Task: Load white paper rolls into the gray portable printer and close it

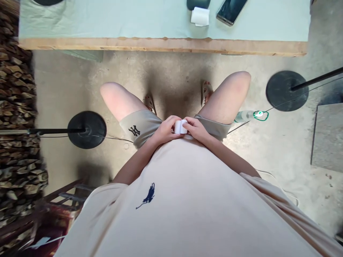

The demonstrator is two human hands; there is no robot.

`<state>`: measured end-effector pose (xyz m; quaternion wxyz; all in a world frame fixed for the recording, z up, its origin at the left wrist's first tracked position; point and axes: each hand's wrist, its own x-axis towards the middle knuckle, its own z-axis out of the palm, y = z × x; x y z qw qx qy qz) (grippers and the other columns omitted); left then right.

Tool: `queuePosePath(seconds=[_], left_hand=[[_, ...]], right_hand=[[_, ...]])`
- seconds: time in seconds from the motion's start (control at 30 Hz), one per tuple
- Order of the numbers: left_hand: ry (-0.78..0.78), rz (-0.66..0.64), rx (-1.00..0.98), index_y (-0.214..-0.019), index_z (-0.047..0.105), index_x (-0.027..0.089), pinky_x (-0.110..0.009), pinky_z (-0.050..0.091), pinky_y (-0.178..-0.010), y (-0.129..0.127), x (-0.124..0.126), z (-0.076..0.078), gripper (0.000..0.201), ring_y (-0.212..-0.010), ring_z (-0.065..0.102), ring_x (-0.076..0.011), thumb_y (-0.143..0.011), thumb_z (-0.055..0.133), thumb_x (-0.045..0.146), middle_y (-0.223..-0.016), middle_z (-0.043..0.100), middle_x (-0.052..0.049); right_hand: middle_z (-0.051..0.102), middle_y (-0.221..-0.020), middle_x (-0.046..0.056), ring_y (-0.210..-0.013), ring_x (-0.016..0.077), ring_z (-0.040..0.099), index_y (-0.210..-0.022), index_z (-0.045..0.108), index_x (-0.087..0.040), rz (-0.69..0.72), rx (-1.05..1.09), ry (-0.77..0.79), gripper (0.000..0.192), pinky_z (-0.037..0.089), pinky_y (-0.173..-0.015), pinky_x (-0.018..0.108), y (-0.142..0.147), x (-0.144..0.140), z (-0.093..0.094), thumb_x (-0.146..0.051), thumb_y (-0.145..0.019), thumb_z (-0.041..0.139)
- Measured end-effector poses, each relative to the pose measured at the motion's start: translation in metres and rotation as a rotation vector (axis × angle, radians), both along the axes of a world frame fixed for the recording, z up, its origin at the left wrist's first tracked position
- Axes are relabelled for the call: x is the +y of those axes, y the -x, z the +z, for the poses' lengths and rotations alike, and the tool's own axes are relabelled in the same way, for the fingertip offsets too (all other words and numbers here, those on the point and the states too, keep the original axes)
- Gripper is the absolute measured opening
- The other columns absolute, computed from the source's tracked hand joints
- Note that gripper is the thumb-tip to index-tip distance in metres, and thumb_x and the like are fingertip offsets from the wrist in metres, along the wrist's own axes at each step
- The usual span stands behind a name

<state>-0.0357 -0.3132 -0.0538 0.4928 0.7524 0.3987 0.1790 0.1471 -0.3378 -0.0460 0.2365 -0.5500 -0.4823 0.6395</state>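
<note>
The left hand [167, 130] and the right hand [197, 129] are both gripping one small white object [178, 127] — just beside the shirt [198, 192].

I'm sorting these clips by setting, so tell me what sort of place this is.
Probably a shed, garage or similar utility space: firewood looks stacked along the left side, the floor looks like bare concrete, and a cloth-covered table stands ahead.
</note>
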Motion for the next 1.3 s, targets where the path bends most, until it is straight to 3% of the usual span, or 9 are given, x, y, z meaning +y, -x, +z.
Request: queuePosePath(seconds=[0.17, 0.3, 0.43, 0.67, 0.87, 1.07, 1.3], left_hand=[[0.038, 0.012, -0.075, -0.117, 0.056, 0.015, -0.031, 0.053, -0.082, 0.004, 0.000, -0.001, 0.061, -0.103, 0.056, -0.0206, -0.068, 0.077, 0.046, -0.121, 0.052, -0.012], [0.085, 0.006, -0.146, -0.121, 0.055, 0.015, -0.028, 0.055, -0.078, 0.005, -0.002, 0.000, 0.054, -0.098, 0.059, -0.0180, -0.080, 0.063, 0.049, -0.123, 0.049, -0.014], [0.085, -0.018, -0.162, -0.122, 0.054, 0.015, -0.028, 0.056, -0.080, 0.005, -0.004, 0.000, 0.064, -0.099, 0.061, -0.0183, -0.069, 0.076, 0.045, -0.125, 0.048, -0.014], [-0.039, 0.026, -0.176, -0.114, 0.056, 0.016, -0.029, 0.054, -0.086, 0.005, -0.006, -0.007, 0.058, -0.110, 0.059, -0.0209, -0.067, 0.080, 0.041, -0.123, 0.057, -0.012], [-0.113, 0.044, -0.150, -0.122, 0.052, 0.017, -0.025, 0.054, -0.083, 0.005, -0.006, -0.009, 0.064, -0.097, 0.065, -0.0170, -0.069, 0.080, 0.039, -0.111, 0.065, -0.008], [-0.226, 0.010, -0.154, -0.118, 0.058, 0.014, -0.028, 0.052, -0.092, 0.003, -0.002, -0.012, 0.061, -0.102, 0.065, -0.0194, -0.067, 0.081, 0.039, -0.112, 0.067, -0.011], [-0.294, 0.035, -0.134, -0.112, 0.060, 0.012, -0.027, 0.053, -0.086, -0.001, 0.001, -0.010, 0.053, -0.095, 0.067, -0.0184, -0.069, 0.079, 0.036, -0.107, 0.069, -0.011]], right_hand=[[0.058, -0.090, 0.004, -0.082, 0.0053, 0.055, -0.103, 0.056, -0.008, -0.035, 0.010, -0.014, 0.039, 0.052, -0.076, 0.021, -0.002, -0.003, 0.002, -0.044, -0.091, 0.048], [0.058, -0.092, 0.004, -0.084, 0.0059, 0.056, -0.103, 0.056, -0.008, -0.048, 0.013, -0.051, 0.039, 0.052, -0.079, 0.023, -0.007, -0.006, 0.000, -0.044, -0.091, 0.048], [0.058, -0.091, 0.004, -0.085, 0.0060, 0.056, -0.102, 0.057, -0.008, -0.049, 0.007, -0.088, 0.039, 0.052, -0.079, 0.023, -0.011, -0.009, -0.001, -0.044, -0.091, 0.048], [0.058, -0.088, 0.003, -0.082, 0.0053, 0.055, -0.100, 0.056, -0.007, -0.029, 0.022, -0.151, 0.038, 0.052, -0.077, 0.022, -0.013, -0.010, -0.004, -0.044, -0.090, 0.049], [0.058, -0.090, 0.004, -0.082, 0.0054, 0.056, -0.101, 0.057, -0.007, -0.001, 0.047, -0.187, 0.039, 0.052, -0.077, 0.022, -0.014, -0.008, -0.002, -0.044, -0.090, 0.049], [0.057, -0.084, 0.002, -0.078, 0.0042, 0.054, -0.096, 0.057, -0.007, -0.051, 0.006, -0.194, 0.038, 0.051, -0.074, 0.020, -0.015, -0.007, -0.007, -0.044, -0.090, 0.049], [0.054, -0.078, 0.001, -0.072, 0.0024, 0.051, -0.092, 0.056, -0.007, -0.104, -0.040, -0.189, 0.038, 0.049, -0.068, 0.017, -0.017, -0.007, -0.013, -0.044, -0.091, 0.049]])
